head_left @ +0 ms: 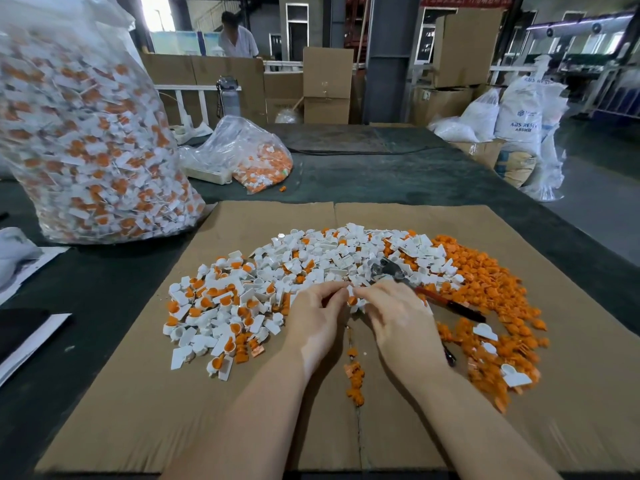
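Observation:
A flat cardboard sheet (145,393) carries a heap of white plastic pieces (311,258), a spread of white pieces fitted with orange inserts (214,306) on the left, and a heap of orange inserts (485,289) on the right. My left hand (311,317) and my right hand (398,317) meet at the heap's near edge. Both pinch a small white and orange piece (351,297) between their fingertips. A thin wire strung with orange inserts (355,379) hangs from the hands down over the cardboard.
Pliers with red and black handles (408,278) lie on the white heap beyond my right hand. A big clear bag of assembled pieces (86,133) stands at left, a smaller bag (252,157) behind. Cardboard boxes, sacks (519,112) and a person stand at the back.

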The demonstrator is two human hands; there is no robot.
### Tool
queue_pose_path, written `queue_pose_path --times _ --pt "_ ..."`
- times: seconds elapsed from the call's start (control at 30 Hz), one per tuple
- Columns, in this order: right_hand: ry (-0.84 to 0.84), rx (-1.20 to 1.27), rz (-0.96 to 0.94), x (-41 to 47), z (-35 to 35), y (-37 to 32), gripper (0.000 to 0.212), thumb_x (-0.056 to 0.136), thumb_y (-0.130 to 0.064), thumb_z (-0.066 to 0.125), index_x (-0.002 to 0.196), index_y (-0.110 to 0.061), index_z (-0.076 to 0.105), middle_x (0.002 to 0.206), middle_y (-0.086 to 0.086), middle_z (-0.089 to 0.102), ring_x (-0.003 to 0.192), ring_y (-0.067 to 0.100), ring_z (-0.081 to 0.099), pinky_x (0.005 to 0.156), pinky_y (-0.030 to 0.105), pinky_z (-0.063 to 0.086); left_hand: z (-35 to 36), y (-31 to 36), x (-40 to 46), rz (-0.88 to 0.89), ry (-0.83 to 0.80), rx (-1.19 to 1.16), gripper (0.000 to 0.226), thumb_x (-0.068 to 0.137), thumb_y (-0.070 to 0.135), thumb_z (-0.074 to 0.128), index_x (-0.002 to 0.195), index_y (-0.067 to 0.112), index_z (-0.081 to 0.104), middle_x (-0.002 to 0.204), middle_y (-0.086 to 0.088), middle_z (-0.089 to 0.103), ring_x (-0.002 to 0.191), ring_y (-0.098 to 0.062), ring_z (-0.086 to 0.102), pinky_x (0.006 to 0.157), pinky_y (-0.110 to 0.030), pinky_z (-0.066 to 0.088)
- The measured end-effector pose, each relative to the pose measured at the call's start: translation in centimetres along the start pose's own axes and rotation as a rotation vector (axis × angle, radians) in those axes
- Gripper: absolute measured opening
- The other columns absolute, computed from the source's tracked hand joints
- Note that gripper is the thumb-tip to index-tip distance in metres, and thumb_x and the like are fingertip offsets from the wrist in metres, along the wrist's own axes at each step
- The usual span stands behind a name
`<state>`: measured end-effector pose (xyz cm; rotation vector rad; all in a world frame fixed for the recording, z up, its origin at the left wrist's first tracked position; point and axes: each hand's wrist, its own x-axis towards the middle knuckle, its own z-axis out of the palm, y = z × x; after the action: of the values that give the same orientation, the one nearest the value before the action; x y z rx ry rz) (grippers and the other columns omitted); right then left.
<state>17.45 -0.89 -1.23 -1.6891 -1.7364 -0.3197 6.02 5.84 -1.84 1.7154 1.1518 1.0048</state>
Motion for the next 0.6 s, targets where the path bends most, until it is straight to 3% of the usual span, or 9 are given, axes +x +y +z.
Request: queue_pose_path --times 0.17,0.37,0.6 --pt "0.050 0.125 0.010 -0.5 0.5 -0.5 0.010 0.076 0.003 0.071 0.081 -0.006 0.068 0.077 0.005 0.065 0.074 0.021 0.061 0.065 0.032 0.053 -0.3 0.2 -0.5 -0.069 -0.047 -0.078 0.021 0.090 0.013 0.058 0.104 0.022 0.071 0.101 0.005 0.068 0.099 -0.011 0.060 0.089 -0.024 0.046" --pt "0.030 0.199 0.164 -0.7 0.6 -0.2 0.002 0.085 -0.004 0.064 0.085 -0.006 0.065 0.081 0.005 0.063 0.079 0.019 0.058 0.068 0.029 0.048 -0.2 0.5 -1.0 0.051 -0.147 0.062 0.034 0.080 0.018 0.073 0.112 0.029 0.064 0.085 0.003 0.067 0.075 0.000 0.058 0.069 -0.006 0.044" --pt "0.013 0.204 0.130 -0.7 0.4 -0.2 0.002 0.081 -0.003 0.068 0.082 -0.005 0.067 0.080 0.004 0.062 0.079 0.016 0.057 0.071 0.023 0.044 0.1 0.4 -1.1 0.113 -0.113 0.139 0.032 0.083 0.014 0.070 0.113 0.024 0.066 0.091 0.007 0.065 0.079 -0.001 0.056 0.068 -0.004 0.041"
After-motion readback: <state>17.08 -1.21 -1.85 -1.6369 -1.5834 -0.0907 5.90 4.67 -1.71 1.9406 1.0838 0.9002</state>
